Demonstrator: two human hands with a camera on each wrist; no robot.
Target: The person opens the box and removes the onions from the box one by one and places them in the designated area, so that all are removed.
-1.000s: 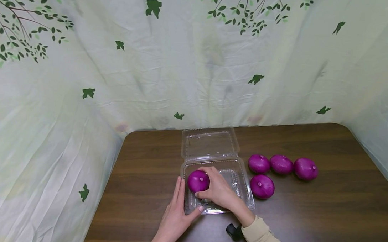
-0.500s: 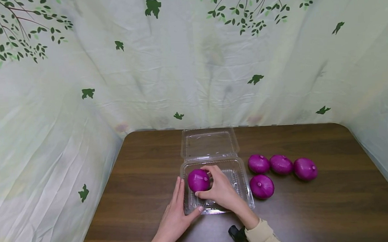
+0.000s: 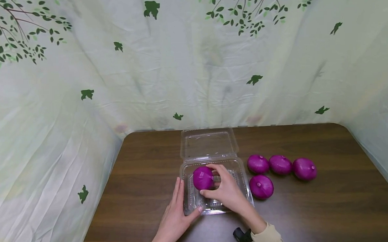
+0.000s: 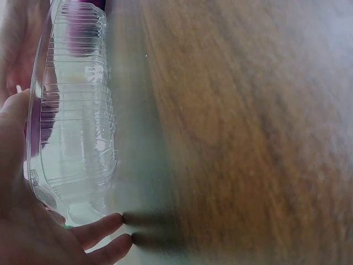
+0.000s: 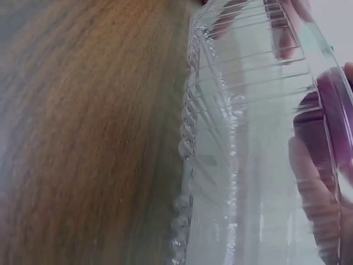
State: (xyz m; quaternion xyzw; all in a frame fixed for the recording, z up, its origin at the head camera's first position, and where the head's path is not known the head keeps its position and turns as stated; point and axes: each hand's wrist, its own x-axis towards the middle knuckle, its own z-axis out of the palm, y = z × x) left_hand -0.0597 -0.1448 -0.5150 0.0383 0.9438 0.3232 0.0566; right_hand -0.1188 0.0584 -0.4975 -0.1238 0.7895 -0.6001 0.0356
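My right hand grips a red onion between thumb and fingers, inside the base of a clear plastic clamshell container. The onion's stem end points right, toward the palm. In the right wrist view the onion shows as a dark purple shape through the clear wall. At the container's left front corner, my left hand steadies it with straight fingers along the left side and the thumb at the front rim. The left wrist view shows fingertips down by the table beside the container wall.
The container's lid lies folded back, away from me. On the wooden table, to the right, several red onions sit close together. A black object is beside the right sleeve. A leaf-printed cloth hangs behind the table.
The right hand has shifted slightly right and away from me with the onion, turning its stem end to the right. The left hand and the container have stayed in place.
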